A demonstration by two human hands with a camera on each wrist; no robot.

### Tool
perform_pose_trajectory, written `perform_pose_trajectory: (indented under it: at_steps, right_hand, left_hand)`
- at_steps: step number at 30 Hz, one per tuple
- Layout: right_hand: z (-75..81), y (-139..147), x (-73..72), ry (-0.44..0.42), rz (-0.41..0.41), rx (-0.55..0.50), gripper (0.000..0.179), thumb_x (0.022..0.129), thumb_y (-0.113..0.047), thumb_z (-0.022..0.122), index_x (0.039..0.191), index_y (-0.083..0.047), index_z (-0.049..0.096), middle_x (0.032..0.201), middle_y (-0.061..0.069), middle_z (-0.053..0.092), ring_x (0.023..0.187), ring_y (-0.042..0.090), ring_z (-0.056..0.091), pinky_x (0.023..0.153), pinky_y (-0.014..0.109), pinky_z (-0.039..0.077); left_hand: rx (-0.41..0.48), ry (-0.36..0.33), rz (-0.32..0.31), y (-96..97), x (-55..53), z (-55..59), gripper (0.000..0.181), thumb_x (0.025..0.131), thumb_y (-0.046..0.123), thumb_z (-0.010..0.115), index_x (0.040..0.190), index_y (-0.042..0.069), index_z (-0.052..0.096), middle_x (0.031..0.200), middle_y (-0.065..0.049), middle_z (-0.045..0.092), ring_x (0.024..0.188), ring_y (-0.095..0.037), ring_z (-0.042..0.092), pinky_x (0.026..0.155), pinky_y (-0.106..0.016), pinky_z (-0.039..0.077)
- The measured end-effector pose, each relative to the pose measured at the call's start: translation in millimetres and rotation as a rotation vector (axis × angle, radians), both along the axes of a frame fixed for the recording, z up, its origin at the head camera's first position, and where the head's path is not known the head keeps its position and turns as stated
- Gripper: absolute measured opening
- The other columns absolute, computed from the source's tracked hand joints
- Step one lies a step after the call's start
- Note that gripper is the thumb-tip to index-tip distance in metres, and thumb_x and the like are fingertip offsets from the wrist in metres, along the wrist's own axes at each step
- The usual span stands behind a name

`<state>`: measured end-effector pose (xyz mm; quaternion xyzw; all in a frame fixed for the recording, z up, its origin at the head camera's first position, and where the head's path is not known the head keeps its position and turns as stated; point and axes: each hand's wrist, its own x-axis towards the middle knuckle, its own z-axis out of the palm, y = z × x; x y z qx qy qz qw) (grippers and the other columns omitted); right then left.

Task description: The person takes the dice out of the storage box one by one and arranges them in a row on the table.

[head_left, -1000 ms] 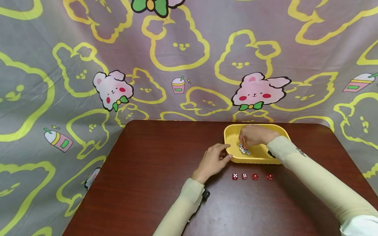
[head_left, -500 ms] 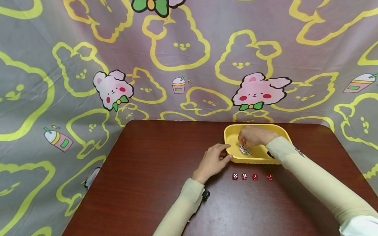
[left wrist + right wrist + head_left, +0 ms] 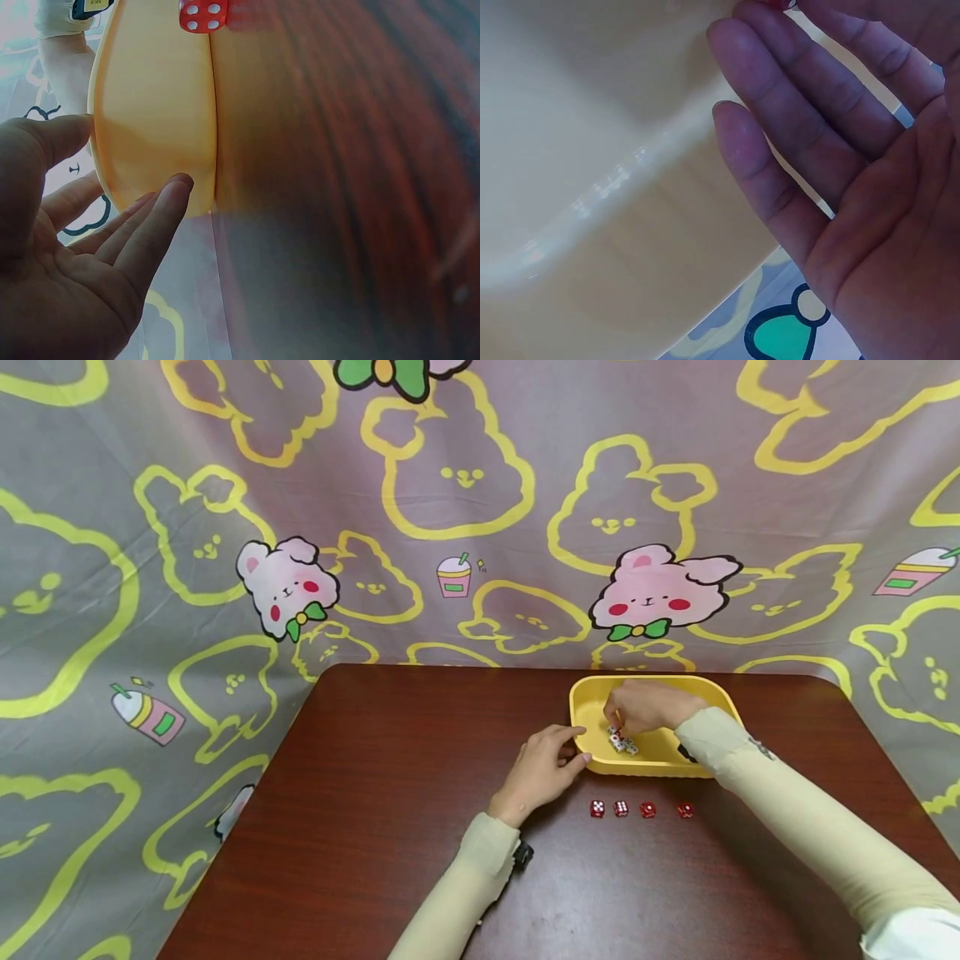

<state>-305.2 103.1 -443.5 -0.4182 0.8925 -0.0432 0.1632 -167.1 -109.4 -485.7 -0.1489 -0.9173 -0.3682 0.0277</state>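
A yellow tray [image 3: 637, 768] stands near the table's far edge. Inside it, the right hand [image 3: 652, 703] reaches down with bent fingers and pinches a red die [image 3: 780, 3], barely visible at the top of the right wrist view. Several white dice [image 3: 619, 743] lie clustered on the tray floor beside those fingertips. At the tray's left front corner, the left hand [image 3: 536, 772] touches rim and outer wall with loosely spread fingers; the left wrist view shows its fingers [image 3: 161, 217] against the yellow side. Several red dice [image 3: 621, 808] lie in a row before the tray.
The dark brown wooden table [image 3: 420, 777] extends to the left and front of the tray. A grey curtain [image 3: 465, 635] with yellow cartoon outlines hangs behind and along the sides.
The right hand shifts very slightly left within the tray between the earliest frame and the later ones. The left hand, tray and row of red dice stay in place.
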Motion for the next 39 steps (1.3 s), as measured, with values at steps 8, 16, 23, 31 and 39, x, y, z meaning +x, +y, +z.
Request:
perform_pose_trajectory:
  at_steps: [8,16,23,31,39]
  right_hand:
    - [1.1,-1.1,1.8,-0.006,-0.025,0.011,0.021,0.078,-0.001,0.077,0.075,-0.021,0.072,0.075,-0.007,0.065,0.065,0.012,0.052,0.057,0.026,0.043]
    - [-0.1,-0.9,3.0,-0.013,-0.035,0.013,0.023,0.076,0.003,0.076,0.074,-0.019,0.069,0.071,-0.007,0.059,0.063,0.012,0.050,0.055,0.025,0.039]
    - [-1.2,-2.0,2.6,-0.026,-0.066,0.028,0.026,0.076,0.004,0.073,0.072,-0.021,0.066,0.071,-0.006,0.058,0.063,0.013,0.049,0.055,0.026,0.038]
    - [-1.8,-1.9,3.3,-0.011,-0.059,0.021,0.027,0.074,0.004,0.075,0.070,-0.021,0.066,0.069,-0.007,0.058,0.062,0.012,0.049,0.054,0.025,0.039]
    - [0.2,1.1,5.1,-0.021,-0.051,0.013,0.024,0.082,0.002,0.075,0.075,-0.020,0.071,0.074,-0.006,0.062,0.067,0.013,0.052,0.058,0.025,0.042]
  left_hand:
    - [0.000,0.001,-0.002,-0.5,-0.2,-0.2,0.045,0.102,0.030,0.069,0.143,0.015,0.063,0.139,-0.005,0.067,0.109,-0.014,0.074,0.090,-0.016,0.058]
    - [0.000,0.003,0.000,-0.2,0.0,0.3,0.044,0.102,0.031,0.069,0.143,0.016,0.064,0.139,-0.004,0.067,0.108,-0.012,0.074,0.089,-0.014,0.057]
    - [0.004,0.000,0.001,-0.1,0.2,0.4,0.044,0.101,0.030,0.069,0.143,0.016,0.064,0.139,-0.004,0.067,0.108,-0.012,0.074,0.089,-0.014,0.057]
    - [0.005,0.000,-0.002,-0.1,-0.1,-1.4,0.044,0.101,0.030,0.069,0.143,0.016,0.064,0.138,-0.004,0.067,0.108,-0.013,0.074,0.089,-0.014,0.057]
    - [0.017,-0.006,-0.004,-0.6,0.8,-0.7,0.044,0.102,0.029,0.069,0.143,0.015,0.063,0.139,-0.005,0.067,0.109,-0.013,0.074,0.091,-0.017,0.058]
